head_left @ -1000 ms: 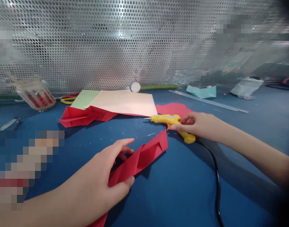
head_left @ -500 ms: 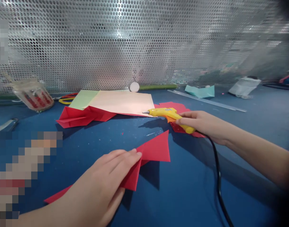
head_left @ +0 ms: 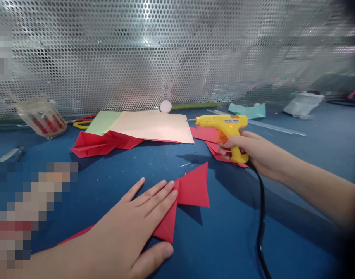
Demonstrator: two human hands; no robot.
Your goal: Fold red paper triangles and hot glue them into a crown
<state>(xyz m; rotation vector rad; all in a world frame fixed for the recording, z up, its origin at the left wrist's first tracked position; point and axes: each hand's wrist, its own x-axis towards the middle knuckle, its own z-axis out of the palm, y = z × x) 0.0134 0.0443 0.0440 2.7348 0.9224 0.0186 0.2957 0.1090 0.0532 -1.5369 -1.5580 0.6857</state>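
Observation:
My left hand (head_left: 137, 217) lies flat, fingers outstretched, on a folded piece of red paper (head_left: 193, 186). Its pointed right end sticks out beyond my fingertips, and the hand hides its middle. In my right hand (head_left: 244, 145) is a yellow glue gun (head_left: 221, 122), gripped by its handle, nozzle pointing left. A black cord (head_left: 261, 224) runs from the handle toward me. Below and behind the glue gun lie more red paper pieces (head_left: 205, 134). Another folded red paper (head_left: 92, 144) rests at the left, in front of a pale sheet (head_left: 154, 126).
On the left a tilted jar (head_left: 42, 118) stands near yellow-handled scissors (head_left: 83, 123). Clear glue sticks (head_left: 273, 127), a teal paper piece (head_left: 249, 111) and a white packet (head_left: 304, 104) lie at the back right. A perforated metal panel (head_left: 177, 50) borders the blue table.
My left hand has flattened, with its fingers and thumb spreading over the red paper. My right hand has turned the glue gun more upright, and its nozzle has moved up and right.

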